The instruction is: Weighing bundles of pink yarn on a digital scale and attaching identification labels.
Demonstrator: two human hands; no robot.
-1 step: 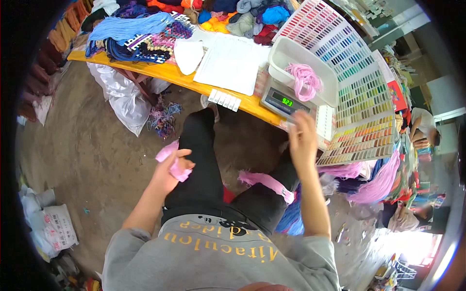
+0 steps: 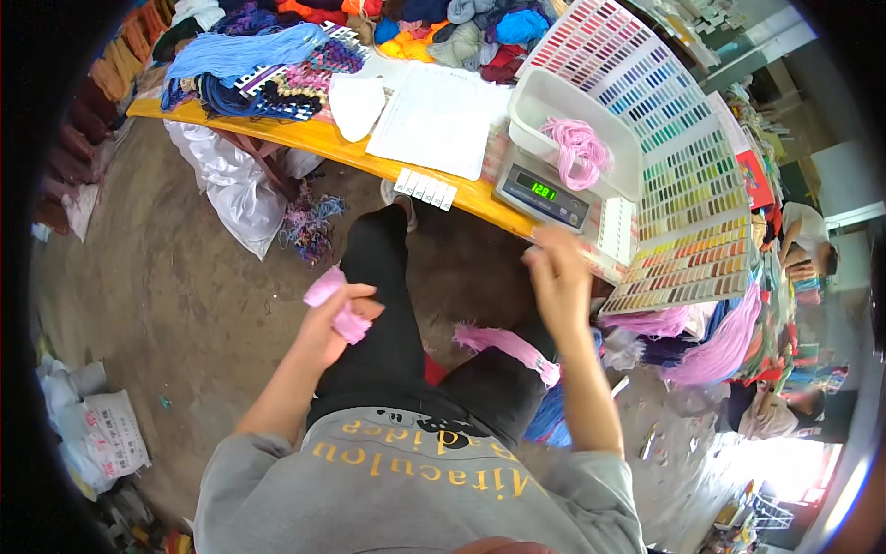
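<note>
My left hand (image 2: 334,323) is closed around a short pink yarn bundle (image 2: 352,325), whose ends stick out on both sides of the fingers. My right hand (image 2: 561,282) is just below the scale at the table edge, its fingers loosely bent and apart, a little blurred, with no yarn visible in them. On the digital scale (image 2: 540,198), its green display lit, stands a white plastic tub (image 2: 528,129). A loose pink yarn skein (image 2: 580,152) lies in the tub and hangs over its near rim. Another pink yarn bundle (image 2: 508,349) rests across my right thigh.
A curved color chart (image 2: 664,120) stands right of the scale. Paper sheets (image 2: 429,125) and a white label strip (image 2: 425,189) lie on the yellow-edged table (image 2: 277,138). Blue yarn (image 2: 245,54) is at left, a white sack (image 2: 235,189) below. Pink hanks (image 2: 724,342) hang at right.
My right hand has shifted slightly left and down, away from the tub. The scale display reads differently. My left hand, still holding the pink yarn, has moved slightly right.
</note>
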